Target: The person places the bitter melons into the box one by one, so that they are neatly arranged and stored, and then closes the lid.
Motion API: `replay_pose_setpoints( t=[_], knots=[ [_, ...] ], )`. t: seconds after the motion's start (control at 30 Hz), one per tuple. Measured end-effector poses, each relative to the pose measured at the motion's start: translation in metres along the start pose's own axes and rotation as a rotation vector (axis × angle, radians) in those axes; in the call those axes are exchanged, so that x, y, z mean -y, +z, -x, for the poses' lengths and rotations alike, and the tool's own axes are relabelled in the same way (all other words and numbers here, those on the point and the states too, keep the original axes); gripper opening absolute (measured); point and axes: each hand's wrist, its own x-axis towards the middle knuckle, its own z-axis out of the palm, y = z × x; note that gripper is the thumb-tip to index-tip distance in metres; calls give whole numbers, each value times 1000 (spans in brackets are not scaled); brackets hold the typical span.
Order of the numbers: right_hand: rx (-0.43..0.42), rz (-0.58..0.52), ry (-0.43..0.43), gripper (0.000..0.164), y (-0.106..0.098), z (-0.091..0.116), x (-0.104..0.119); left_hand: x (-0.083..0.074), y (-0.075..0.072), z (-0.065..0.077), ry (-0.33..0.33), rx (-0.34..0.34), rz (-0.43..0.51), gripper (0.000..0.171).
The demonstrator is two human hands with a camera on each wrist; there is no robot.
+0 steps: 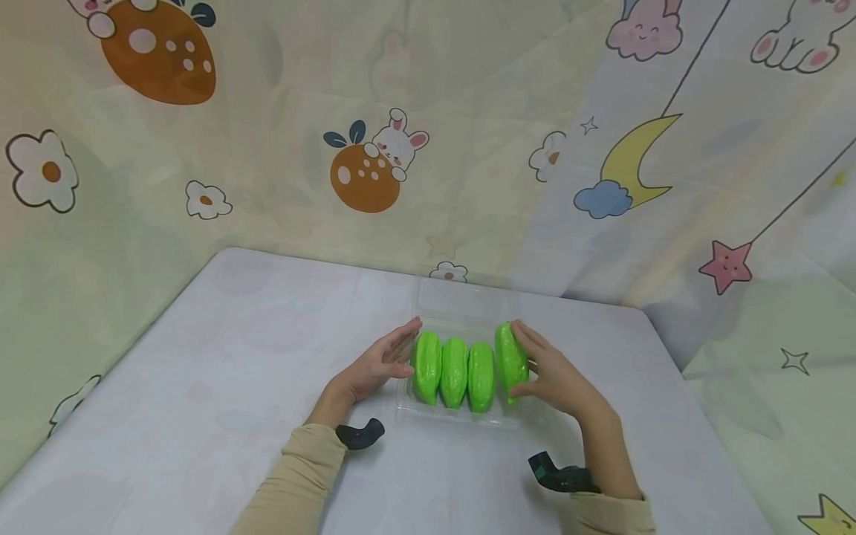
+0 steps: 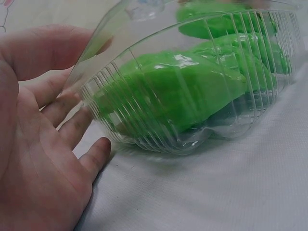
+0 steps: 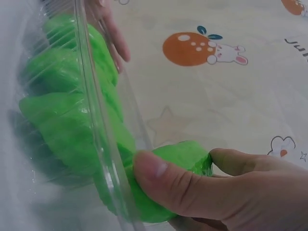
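A clear plastic clamshell box (image 1: 458, 417) sits on the table with its lid (image 1: 461, 301) folded back. Three shiny, bright green gourd-shaped pieces (image 1: 454, 371) lie side by side in it. My right hand (image 1: 562, 379) grips another green gourd-shaped piece (image 1: 510, 357) between thumb and fingers, at the box's right end. In the right wrist view, the held piece (image 3: 187, 156) tilts across the clear rim (image 3: 103, 144), its lower part behind the plastic. My left hand (image 1: 377, 369), fingers extended, is at the box's left end. In the left wrist view its fingers (image 2: 79, 127) lie close against the ribbed wall.
A white cloth covers the table (image 1: 267, 334), whose far edge runs just behind the folded-back lid. Behind it hangs a curtain (image 1: 281, 148) printed with rabbits, flowers and a moon. Dark curved wrist mounts (image 1: 361, 435) sit on both forearms.
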Motion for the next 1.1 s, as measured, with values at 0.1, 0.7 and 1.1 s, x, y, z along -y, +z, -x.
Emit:
replay_pose_setpoints(
  t=[0.1,0.7,1.1],
  knots=[
    [-7,28,6,114,1,0,2,0,0,0,-1,1,-2,91],
    [-23,168,-8,93,3,1,9,1,0,-1,-14,-6,-9,89],
    [-89,254,-21,79,5,0,7,1,0,0,-16,-11,3,89]
  ],
)
